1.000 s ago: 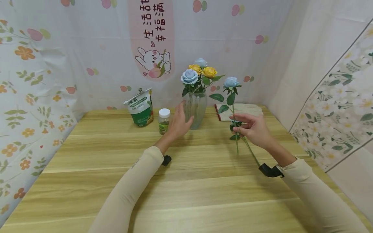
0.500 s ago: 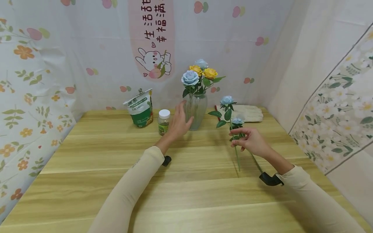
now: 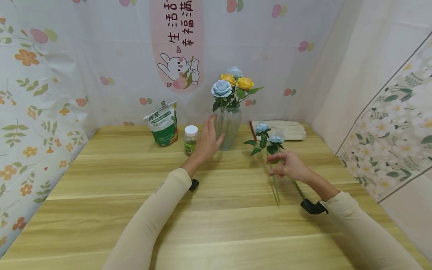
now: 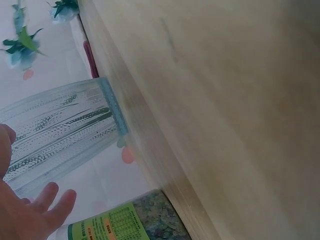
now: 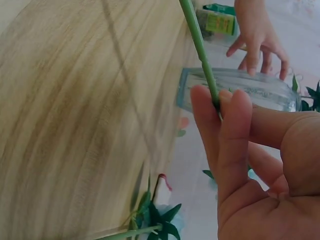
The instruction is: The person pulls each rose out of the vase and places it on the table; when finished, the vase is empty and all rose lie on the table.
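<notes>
— Lowered since a second ago, that blue rose (image 3: 262, 128): where now?
— Right of the vase (image 3: 227, 129), its stem (image 5: 201, 50) pinched by the right hand (image 3: 291, 167).
— And the left hand (image 3: 207, 141)?
— Spread beside the vase, contact unclear. I'd keep the pinch light, clear of the second rose (image 3: 276, 139).

Room to pass lies over the tabletop (image 3: 236, 187) before the vase (image 3: 232, 129); the jar (image 3: 189, 145) seemingly crowds the left hand (image 3: 207, 142).
</notes>
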A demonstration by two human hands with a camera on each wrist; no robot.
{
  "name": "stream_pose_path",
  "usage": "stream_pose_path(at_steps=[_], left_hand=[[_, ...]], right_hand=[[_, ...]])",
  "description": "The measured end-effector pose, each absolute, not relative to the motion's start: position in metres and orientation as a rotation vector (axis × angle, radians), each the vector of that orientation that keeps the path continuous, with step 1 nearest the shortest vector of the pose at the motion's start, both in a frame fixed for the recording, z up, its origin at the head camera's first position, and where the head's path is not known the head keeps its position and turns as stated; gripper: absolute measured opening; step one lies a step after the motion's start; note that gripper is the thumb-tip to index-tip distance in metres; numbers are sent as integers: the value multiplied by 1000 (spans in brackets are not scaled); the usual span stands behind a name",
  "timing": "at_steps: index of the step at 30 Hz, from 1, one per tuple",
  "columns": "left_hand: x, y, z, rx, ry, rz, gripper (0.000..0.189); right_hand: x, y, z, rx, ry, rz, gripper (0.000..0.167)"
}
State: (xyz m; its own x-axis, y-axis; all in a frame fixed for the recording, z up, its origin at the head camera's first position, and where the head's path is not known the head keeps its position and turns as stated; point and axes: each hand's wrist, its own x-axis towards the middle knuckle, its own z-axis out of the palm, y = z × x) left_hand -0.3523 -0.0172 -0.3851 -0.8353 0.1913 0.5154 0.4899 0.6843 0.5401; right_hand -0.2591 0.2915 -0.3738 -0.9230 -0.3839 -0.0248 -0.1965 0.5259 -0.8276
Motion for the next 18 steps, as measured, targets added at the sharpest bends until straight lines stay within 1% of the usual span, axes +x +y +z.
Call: stream_pose_path(at_steps=[7, 11, 18], left_hand=[[-353, -17, -384, -537, -2463, -951, 70], [-355, -17, -381, -537, -2451, -937, 73], [-357, -20, -378, -552, -2470, -986, 76]], right_hand=[[-262, 292, -376, -446, 2485, -1322, 52], [-265, 293, -375, -435, 2452, -1302, 54], [-269, 297, -375, -432, 2448, -1240, 54]])
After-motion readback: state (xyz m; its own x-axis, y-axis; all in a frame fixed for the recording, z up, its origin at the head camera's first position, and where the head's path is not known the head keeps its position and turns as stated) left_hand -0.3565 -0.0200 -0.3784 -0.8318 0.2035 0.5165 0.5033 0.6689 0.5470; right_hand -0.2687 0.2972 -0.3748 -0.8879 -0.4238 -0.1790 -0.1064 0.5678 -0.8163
